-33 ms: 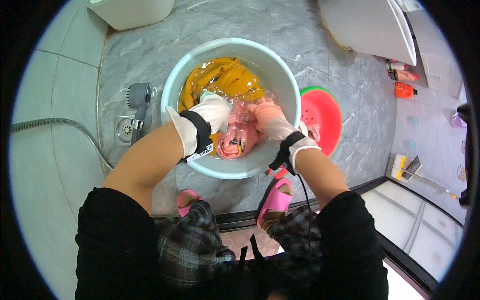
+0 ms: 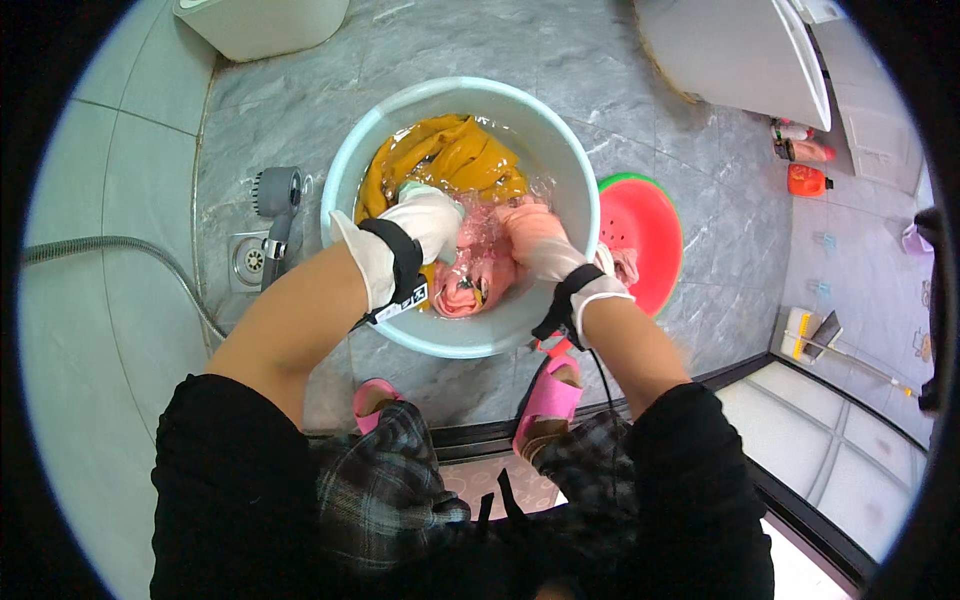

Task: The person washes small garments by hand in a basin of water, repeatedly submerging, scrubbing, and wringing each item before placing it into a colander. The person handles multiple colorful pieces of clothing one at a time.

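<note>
A light blue basin point(image 2: 340, 160) on the floor holds water and wet laundry. Inside it, a pink garment point(image 2: 465, 292) lies bunched on the near side, with a mustard-yellow garment point(image 2: 455, 160) behind it. Both my hands wear white gloves with black straps at the wrists. My left hand point(image 2: 425, 222) is closed on the pink garment's left part, its fingertips partly sunk in water. On the other side my right hand point(image 2: 535, 235) grips the same cloth; splashing water and cloth hide most of its fingers, and its glove looks pinkish.
A red colander with a green rim point(image 2: 665, 240) stands right of the basin, pink cloth point(image 2: 625, 265) in it. To the left lie a grey shower head point(image 2: 278, 195), its hose point(image 2: 130, 243) and a floor drain point(image 2: 248, 260). Bottles point(image 2: 808, 180) stand at the far right.
My right hand and forearm have shifted very slightly left. Water around the pink garment has moved a little; both hands keep their hold.
</note>
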Motion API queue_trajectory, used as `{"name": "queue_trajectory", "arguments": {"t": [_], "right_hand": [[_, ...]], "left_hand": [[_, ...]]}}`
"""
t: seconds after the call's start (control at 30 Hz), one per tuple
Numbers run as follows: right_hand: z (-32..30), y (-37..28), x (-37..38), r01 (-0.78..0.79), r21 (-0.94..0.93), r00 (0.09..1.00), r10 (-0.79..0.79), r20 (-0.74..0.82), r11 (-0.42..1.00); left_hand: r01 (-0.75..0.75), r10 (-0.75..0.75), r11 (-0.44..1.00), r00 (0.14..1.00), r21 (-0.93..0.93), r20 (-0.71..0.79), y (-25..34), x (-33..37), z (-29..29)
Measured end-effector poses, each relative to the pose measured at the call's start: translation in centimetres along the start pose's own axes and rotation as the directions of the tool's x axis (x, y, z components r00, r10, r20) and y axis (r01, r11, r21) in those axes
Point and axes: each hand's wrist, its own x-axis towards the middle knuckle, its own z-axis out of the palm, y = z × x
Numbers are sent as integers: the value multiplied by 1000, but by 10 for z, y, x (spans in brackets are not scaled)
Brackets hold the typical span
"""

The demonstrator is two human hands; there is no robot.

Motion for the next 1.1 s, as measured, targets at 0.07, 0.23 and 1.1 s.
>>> {"name": "queue_trajectory", "arguments": {"t": [0.07,0.23,1.1], "right_hand": [[-6,-2,0,-17,335,999,3,42,942],[-75,-7,-30,235,554,960,-278,-5,799],[-221,-48,-130,677,570,735,-461,-498,465]], "left_hand": [[98,-97,990,995,-100,18,2,-4,-22],[-137,129,858,990,-496,-52,1,-30,-86],[-560,-28,510,748,-653,-664,70,-131,-123]]}}
